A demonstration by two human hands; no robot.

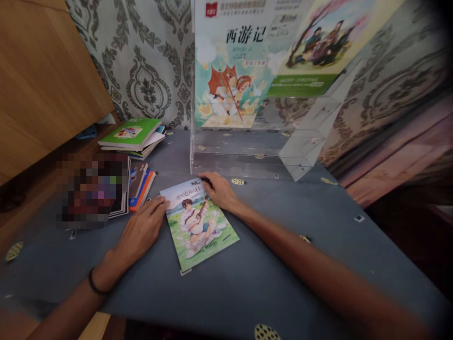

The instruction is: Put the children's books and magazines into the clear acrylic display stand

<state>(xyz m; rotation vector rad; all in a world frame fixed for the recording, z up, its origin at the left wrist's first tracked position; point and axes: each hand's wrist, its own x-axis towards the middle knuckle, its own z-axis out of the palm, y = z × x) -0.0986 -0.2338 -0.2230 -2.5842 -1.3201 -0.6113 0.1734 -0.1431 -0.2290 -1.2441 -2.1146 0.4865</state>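
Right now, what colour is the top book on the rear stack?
Mostly green; the top book shows in the head view.

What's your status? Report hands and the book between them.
Left hand at left edge of book; right hand at top right corner. Book flat on table. Rack just beyond.

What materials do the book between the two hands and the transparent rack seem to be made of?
The book looks like paper, perhaps matte-coated: its printed cover shows no strong glare. The rack seems clear, glossy plastic, possibly acrylic: its edges shine and patterns behind it show through.
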